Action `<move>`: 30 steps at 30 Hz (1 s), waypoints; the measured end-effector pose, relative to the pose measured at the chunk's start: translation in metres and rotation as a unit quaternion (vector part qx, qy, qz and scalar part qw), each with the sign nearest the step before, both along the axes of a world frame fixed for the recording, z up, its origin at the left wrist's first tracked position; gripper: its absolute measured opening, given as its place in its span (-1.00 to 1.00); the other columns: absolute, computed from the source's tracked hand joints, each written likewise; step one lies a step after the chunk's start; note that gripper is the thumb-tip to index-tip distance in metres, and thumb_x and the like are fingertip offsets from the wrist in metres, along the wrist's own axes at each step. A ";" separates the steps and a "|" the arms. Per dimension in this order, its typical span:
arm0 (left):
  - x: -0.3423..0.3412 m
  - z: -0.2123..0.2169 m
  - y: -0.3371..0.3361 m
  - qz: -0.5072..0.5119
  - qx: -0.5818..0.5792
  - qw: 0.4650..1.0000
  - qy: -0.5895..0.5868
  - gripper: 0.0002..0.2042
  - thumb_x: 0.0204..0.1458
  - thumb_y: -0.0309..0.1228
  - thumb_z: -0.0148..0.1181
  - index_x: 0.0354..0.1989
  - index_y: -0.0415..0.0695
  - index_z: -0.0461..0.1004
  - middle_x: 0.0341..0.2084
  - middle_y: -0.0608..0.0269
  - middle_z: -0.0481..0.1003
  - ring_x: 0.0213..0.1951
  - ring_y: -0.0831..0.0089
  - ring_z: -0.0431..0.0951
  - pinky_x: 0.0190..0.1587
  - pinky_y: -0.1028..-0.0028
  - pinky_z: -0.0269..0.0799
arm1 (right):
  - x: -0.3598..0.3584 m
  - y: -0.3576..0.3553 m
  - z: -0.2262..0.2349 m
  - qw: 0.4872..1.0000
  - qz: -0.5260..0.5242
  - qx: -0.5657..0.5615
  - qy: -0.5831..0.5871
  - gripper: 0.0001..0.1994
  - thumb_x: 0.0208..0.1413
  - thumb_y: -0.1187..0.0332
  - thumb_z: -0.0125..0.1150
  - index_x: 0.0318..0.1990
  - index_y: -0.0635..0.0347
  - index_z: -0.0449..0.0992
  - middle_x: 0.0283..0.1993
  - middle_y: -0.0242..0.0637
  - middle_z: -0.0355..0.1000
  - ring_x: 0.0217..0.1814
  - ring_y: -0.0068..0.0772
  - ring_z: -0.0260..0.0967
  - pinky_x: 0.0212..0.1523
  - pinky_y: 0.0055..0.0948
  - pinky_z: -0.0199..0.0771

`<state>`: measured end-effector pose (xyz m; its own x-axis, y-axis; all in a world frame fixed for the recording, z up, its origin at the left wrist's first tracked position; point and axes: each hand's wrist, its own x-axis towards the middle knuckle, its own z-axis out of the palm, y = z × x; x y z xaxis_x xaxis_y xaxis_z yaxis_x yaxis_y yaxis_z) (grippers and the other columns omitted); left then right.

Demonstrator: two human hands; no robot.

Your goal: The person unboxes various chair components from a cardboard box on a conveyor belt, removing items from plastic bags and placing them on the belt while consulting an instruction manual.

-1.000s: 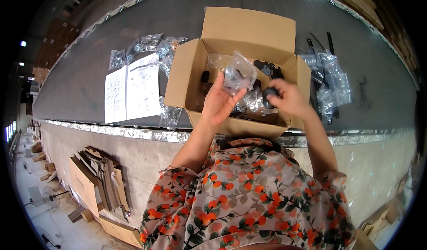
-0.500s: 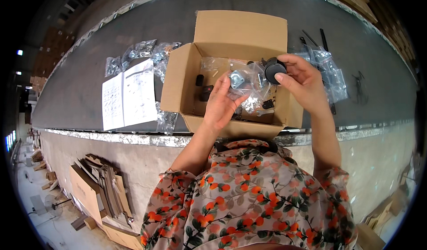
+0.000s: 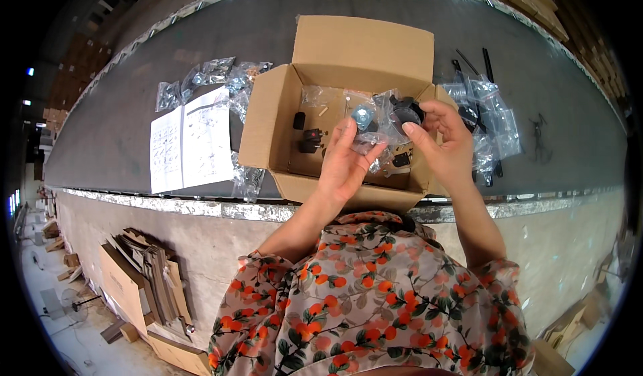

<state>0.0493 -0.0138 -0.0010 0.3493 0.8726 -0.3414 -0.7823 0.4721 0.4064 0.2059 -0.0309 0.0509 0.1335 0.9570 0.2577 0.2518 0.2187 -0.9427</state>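
Over an open cardboard box (image 3: 365, 40), my left hand (image 3: 345, 165) is closed on a clear plastic bag (image 3: 380, 135). Inside that bag shows a round silvery metal part (image 3: 363, 117). My right hand (image 3: 447, 145) pinches a black caster wheel (image 3: 407, 111) between thumb and fingers, right beside the bag. Small black pieces (image 3: 312, 135), a short wooden dowel (image 3: 323, 111) and other little hardware lie on the box floor. Part of the box's inside is hidden behind the bag and my hands.
The box stands at the near edge of a dark conveyor belt (image 3: 100, 155). Left of it are a printed instruction sheet (image 3: 167, 152) and bagged hardware (image 3: 218, 70). To the right lie more plastic bags (image 3: 495, 118) and black rods (image 3: 487, 64). Flattened cardboard (image 3: 144, 279) leans below left.
The caster wheel has come slightly left and down, closer to the bag, and is turned. My left hand with the bag has shifted slightly right.
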 end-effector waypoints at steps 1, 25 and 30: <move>0.001 0.000 -0.001 0.006 -0.001 1.000 -0.012 -0.77 0.01 -0.26 -0.01 -0.20 -0.04 0.20 -0.19 0.29 0.31 -0.12 0.41 0.33 -0.07 0.31 0.33 | -0.002 -0.002 0.000 1.000 -0.015 0.005 -0.001 -0.73 -0.14 0.53 0.18 -0.23 0.29 0.31 -0.33 -0.32 0.35 -0.35 -0.62 0.28 -0.36 -0.67 0.30; -0.003 0.011 0.002 0.094 0.150 0.984 0.033 -0.66 -0.09 -0.60 0.06 -0.12 -0.06 0.19 -0.20 0.24 0.30 -0.17 0.44 0.34 -0.14 0.35 0.32 | 0.003 -0.005 0.006 0.987 0.043 -0.134 0.080 -0.81 -0.15 0.46 0.23 -0.34 0.34 0.46 -0.42 -0.38 0.38 -0.45 -0.71 0.27 -0.46 -0.73 0.27; 0.004 0.008 -0.005 0.039 0.142 0.982 0.117 -0.48 -0.14 -0.65 0.06 0.04 -0.06 0.08 -0.13 0.19 0.25 -0.11 0.40 0.28 -0.02 0.38 0.20 | 0.003 -0.002 -0.014 0.997 0.012 0.042 -0.057 -0.81 -0.21 0.36 0.24 -0.41 0.25 0.49 -0.41 -0.24 0.36 -0.35 -0.38 0.30 -0.36 -0.51 0.33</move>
<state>0.0529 -0.0192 0.0074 0.2181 0.9653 -0.1436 -0.6813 0.2559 0.6858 0.2085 -0.0331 0.0364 0.0751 0.9337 0.3502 0.3507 0.3040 -0.8858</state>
